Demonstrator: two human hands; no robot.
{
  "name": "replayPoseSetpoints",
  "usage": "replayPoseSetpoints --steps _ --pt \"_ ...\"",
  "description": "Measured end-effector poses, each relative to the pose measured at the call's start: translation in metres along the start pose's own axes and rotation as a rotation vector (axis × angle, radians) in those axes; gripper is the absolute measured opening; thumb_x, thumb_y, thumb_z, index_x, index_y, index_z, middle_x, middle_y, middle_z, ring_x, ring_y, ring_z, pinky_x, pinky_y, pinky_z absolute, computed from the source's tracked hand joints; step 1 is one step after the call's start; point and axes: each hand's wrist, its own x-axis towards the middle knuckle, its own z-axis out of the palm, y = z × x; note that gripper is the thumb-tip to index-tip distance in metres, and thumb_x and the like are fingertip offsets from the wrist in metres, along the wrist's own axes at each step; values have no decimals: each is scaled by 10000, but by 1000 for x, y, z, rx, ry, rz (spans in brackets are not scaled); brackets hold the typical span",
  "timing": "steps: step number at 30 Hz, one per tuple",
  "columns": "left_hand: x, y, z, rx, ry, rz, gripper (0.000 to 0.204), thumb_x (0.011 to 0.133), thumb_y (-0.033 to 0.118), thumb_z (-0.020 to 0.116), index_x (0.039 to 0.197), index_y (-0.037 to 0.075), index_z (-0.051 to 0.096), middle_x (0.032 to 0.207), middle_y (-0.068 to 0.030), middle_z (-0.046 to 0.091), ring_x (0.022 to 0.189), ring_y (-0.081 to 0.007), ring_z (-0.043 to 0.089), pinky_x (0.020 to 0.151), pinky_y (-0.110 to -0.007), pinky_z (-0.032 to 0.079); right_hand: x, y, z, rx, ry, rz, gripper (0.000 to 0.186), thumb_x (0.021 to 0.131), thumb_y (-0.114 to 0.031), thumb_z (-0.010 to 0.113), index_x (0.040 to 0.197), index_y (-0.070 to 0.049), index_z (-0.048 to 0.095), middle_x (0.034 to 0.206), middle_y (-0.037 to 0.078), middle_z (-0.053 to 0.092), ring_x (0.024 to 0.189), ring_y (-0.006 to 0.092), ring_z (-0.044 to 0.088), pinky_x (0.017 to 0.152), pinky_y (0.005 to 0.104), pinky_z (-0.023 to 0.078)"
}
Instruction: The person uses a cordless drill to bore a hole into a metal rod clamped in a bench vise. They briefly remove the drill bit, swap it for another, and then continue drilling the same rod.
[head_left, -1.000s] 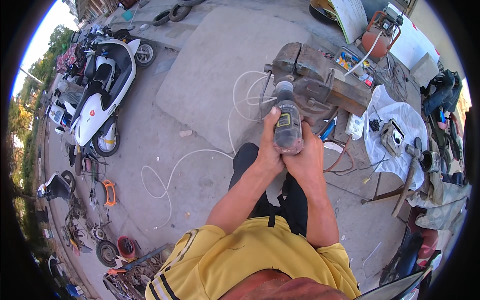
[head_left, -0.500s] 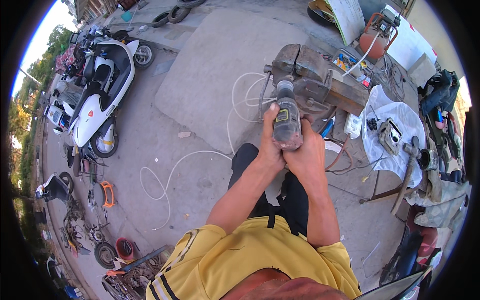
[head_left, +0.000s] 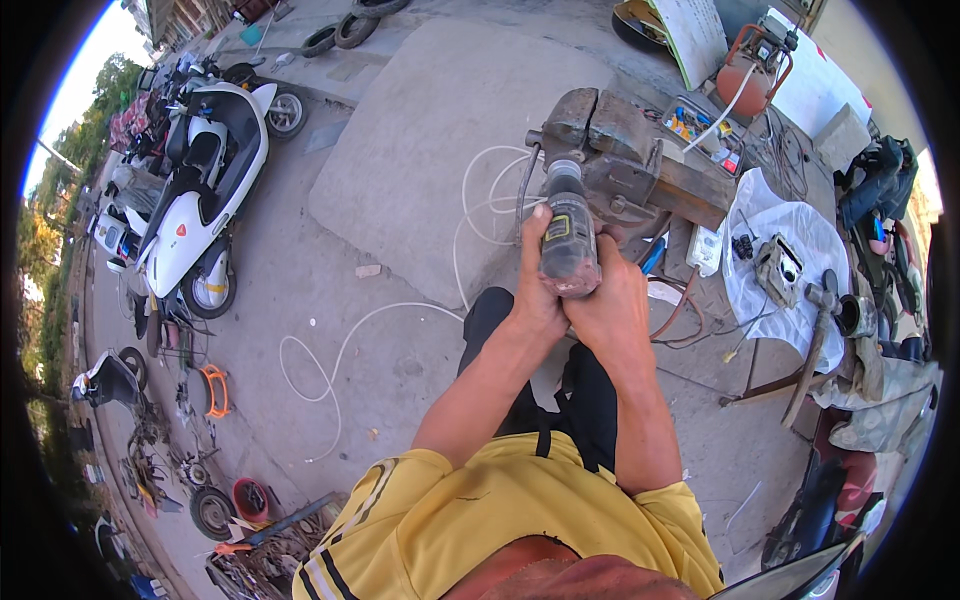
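Observation:
A dark grey power drill (head_left: 570, 235) with a silver nose and a worn reddish rear end is held in both my hands, its nose toward the bench vise (head_left: 622, 130). My left hand (head_left: 537, 285) is closed along the drill's left side, with the thumb stretched up its body. My right hand (head_left: 610, 310) wraps round it from the right and below. The grip and trigger are hidden under my hands. The nose overlaps the lower edge of the heavy steel vise, and whatever its tip touches is hidden.
Right of the vise lie a tool tray (head_left: 702, 135), a plastic sheet (head_left: 735, 255) with a metal part (head_left: 780, 270), and a hammer (head_left: 822, 320). A red air compressor (head_left: 745, 85) stands behind. A white hose (head_left: 375, 308) loops over the ground. A white scooter (head_left: 180, 240) is at left.
The drill's body has shifted slightly to the left and up, still in both hands. Little else differs.

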Motion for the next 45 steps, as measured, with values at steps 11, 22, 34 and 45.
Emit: replayPoseSetpoints --steps 11,22,34,45 --pt "0 1 2 0 5 -2 629 921 655 554 1058 46 628 1027 -187 700 1009 -267 688 900 -417 554 2 -3 -4 -9 -43 -6 403 767 -123 702 1083 97 583 846 330 692 812 501 697 718 544 563" --pt "2 -1 1 25 2 5 648 925 673 531 1097 53 612 1073 -187 693 989 -256 680 896 -414 549 2 2 -2 61 -26 -28 414 741 -112 717 1076 87 577 852 328 689 818 504 691 711 551 555" --pt "2 -1 1 69 2 19 650 909 679 552 1106 62 607 1065 -181 687 927 -244 680 852 -407 557 1 8 0 71 -13 -54 422 729 -115 731 1072 80 580 870 325 692 834 496 694 713 537 560" --pt "1 -3 1 129 -32 54 615 936 651 538 1124 69 596 1072 -187 683 946 -238 674 865 -398 552 0 12 0 124 -14 -22 398 741 -113 723 1080 49 592 888 320 698 837 496 695 719 533 563"
